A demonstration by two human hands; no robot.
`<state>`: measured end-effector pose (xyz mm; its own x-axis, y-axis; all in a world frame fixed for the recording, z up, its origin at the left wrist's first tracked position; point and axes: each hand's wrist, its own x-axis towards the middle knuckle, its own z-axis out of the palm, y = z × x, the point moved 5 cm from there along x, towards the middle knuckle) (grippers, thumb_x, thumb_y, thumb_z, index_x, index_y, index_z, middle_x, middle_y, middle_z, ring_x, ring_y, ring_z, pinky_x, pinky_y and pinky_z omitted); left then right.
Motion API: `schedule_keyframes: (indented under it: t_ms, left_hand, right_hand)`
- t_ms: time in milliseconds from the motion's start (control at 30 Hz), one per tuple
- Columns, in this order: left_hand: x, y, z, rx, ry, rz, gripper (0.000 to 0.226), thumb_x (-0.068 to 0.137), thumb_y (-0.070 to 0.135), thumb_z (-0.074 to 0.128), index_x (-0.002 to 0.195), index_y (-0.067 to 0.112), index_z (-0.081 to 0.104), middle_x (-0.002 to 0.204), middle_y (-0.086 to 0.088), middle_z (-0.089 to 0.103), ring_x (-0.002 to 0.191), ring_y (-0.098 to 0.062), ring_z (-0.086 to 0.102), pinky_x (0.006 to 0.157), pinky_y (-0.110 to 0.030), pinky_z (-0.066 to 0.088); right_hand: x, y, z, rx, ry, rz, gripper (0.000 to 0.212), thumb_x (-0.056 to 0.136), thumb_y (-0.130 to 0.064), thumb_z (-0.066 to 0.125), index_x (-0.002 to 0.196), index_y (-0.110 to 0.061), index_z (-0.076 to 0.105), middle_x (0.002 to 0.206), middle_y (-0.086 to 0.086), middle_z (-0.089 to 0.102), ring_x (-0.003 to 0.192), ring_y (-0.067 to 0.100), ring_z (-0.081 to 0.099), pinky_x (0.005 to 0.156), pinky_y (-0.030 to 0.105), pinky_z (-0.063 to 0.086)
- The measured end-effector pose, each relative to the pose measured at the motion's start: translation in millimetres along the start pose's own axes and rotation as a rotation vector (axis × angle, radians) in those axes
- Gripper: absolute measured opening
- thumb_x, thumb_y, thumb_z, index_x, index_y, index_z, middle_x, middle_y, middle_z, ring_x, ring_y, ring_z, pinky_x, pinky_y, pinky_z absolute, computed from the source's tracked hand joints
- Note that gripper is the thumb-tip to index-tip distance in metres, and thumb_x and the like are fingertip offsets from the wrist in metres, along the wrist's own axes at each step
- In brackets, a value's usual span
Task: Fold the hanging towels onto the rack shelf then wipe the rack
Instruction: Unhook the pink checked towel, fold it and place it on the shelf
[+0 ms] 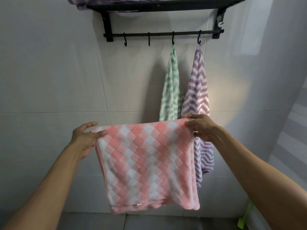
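Pink checked towel mid-frame: left hand and right hand pinch its top corners; we'd keep edges level before halving again.

Light: dim, soft, grey | Glow: warm patch on wall tiles right of centre | Shadows: faint behind hanging towels | Blur: slight overall | Edges: wide-angle bowing

Item count: one pink-and-white checked terry towel; two zigzag-striped hanging towels, one green-and-white, one purple-and-white; one folded purple striped towel on the shelf; four black metal hooks; one black wall rack; two hands.
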<state>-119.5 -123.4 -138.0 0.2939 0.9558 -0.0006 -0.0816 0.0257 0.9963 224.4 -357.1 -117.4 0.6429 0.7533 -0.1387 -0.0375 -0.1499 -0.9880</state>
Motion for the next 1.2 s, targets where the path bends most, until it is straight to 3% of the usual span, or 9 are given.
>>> schedule_keyframes:
  t_ms: [133,267,367,467,633,867,1000,1100,1200]
  left_hand:
    - [5,13,3,0.025,-0.018,0.036,0.049,0.066,-0.004,0.085,0.110,0.012,0.069,0.110,-0.022,0.069,0.087,-0.031,0.071,0.073,-0.037,0.062]
    - [3,20,16,0.216,-0.257,0.036,0.071,0.056,-0.021,0.080,0.122,0.001,0.065,0.108,-0.019,0.070,0.095,-0.029,0.068,0.071,-0.027,0.062]
    - [9,17,18,0.404,-0.246,0.067,0.075,0.049,-0.025,0.083,0.117,0.001,0.067,0.105,-0.014,0.071,0.094,-0.025,0.067,0.070,-0.027,0.061]
    - [19,17,16,0.580,-0.175,0.143,0.058,0.053,-0.015,0.089,0.105,0.008,0.074,0.102,-0.012,0.073,0.098,-0.030,0.068,0.087,-0.038,0.057]
    - [19,30,22,0.864,-0.118,0.318,0.018,0.075,0.008,0.083,0.092,0.010,0.077,0.089,-0.013,0.072,0.087,-0.031,0.065,0.072,-0.031,0.046]
    - [35,29,16,0.536,-0.198,0.256,0.014,0.088,0.015,0.075,0.098,0.009,0.069,0.102,-0.015,0.073,0.093,-0.033,0.068,0.083,-0.039,0.053]
    - [21,64,24,0.011,-0.242,0.288,0.066,0.063,0.039,0.089,0.117,0.010,0.063,0.104,-0.011,0.072,0.078,-0.023,0.071,0.066,-0.035,0.060]
    - [-6,18,32,0.183,-0.425,0.088,0.098,0.031,0.048,0.100,0.110,0.000,0.071,0.105,-0.013,0.076,0.093,-0.031,0.074,0.077,-0.044,0.062]
    - [-11,-27,32,0.190,-0.319,-0.092,0.080,0.049,0.039,0.095,0.108,-0.008,0.069,0.096,-0.021,0.076,0.085,-0.036,0.075,0.076,-0.047,0.061]
  right_hand:
    - [1,-3,-2,0.004,0.012,-0.004,0.028,0.097,0.001,0.059,0.122,-0.005,0.069,0.127,0.013,0.061,0.111,0.034,0.061,0.070,0.034,0.057]
    - [-2,-5,-5,0.028,-0.018,0.012,0.027,0.093,0.004,0.061,0.117,-0.004,0.070,0.124,0.015,0.062,0.110,0.033,0.061,0.079,0.038,0.058]
    - [-2,-4,-11,-0.049,-0.064,-0.005,0.038,0.080,0.010,0.072,0.115,-0.006,0.072,0.125,0.013,0.063,0.114,0.036,0.059,0.097,0.050,0.054]
    - [-1,-4,-16,-0.251,-0.035,-0.064,0.040,0.073,0.011,0.080,0.110,-0.002,0.073,0.120,0.017,0.067,0.112,0.040,0.063,0.097,0.053,0.055]
    - [-5,-6,-19,-0.611,-0.033,-0.101,0.023,0.088,-0.017,0.077,0.104,-0.001,0.073,0.118,0.020,0.066,0.100,0.029,0.064,0.096,0.050,0.056]
    - [-16,-6,-26,-0.421,-0.156,-0.055,0.024,0.093,-0.015,0.070,0.113,-0.003,0.065,0.121,0.015,0.065,0.107,0.030,0.064,0.092,0.042,0.057]
    - [-17,-26,-36,0.058,-0.159,-0.169,0.061,0.078,-0.034,0.082,0.127,-0.006,0.060,0.128,0.015,0.066,0.112,0.034,0.066,0.090,0.045,0.058]
    - [-27,10,-25,-0.068,-0.315,-0.044,0.063,0.074,-0.025,0.087,0.128,-0.006,0.060,0.123,0.014,0.070,0.111,0.034,0.069,0.093,0.051,0.056]
    - [-29,51,-23,-0.078,-0.281,0.038,0.057,0.078,-0.016,0.084,0.126,0.003,0.061,0.118,0.019,0.072,0.109,0.040,0.069,0.099,0.061,0.051]
